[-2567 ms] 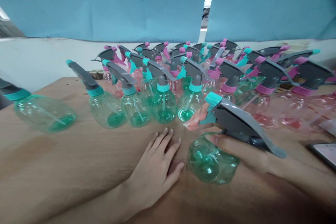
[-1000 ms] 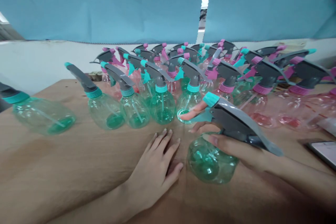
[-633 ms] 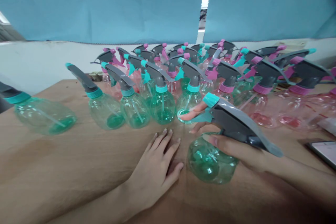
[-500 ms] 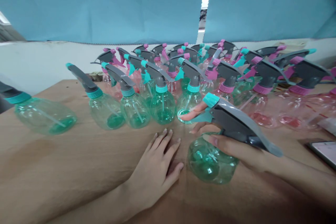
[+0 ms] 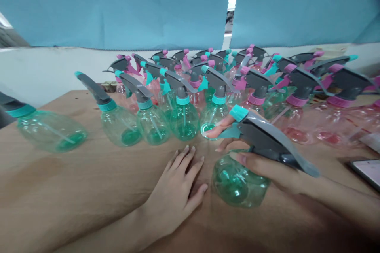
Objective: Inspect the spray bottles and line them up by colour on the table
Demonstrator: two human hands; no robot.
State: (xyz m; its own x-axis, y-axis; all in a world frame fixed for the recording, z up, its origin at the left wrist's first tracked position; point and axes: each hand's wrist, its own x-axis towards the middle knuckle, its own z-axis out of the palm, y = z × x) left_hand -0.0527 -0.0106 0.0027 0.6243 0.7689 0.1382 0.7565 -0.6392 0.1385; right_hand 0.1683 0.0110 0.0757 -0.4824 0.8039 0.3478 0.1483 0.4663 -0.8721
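My right hand point(image 5: 261, 166) is wrapped round the neck of a green spray bottle point(image 5: 242, 189), which has a grey head and a teal nozzle. The index finger reaches forward along the teal trigger point(image 5: 230, 131). The collar of this bottle is hidden by the hand. Palm down, my left hand point(image 5: 175, 189) lies on the brown tabletop point(image 5: 97, 193) with its fingers spread, just left of that bottle and apart from it. In front of the fingertips stands another green spray bottle point(image 5: 184, 120) with a teal collar.
Rows of spray bottles, green with teal parts and pink ones point(image 5: 297, 120) with pink collars, fill the far side of the table. One green bottle point(image 5: 52, 132) stands apart at the left. A phone point(image 5: 366, 170) lies at the right edge. Behind hangs a blue sheet point(image 5: 133, 8).
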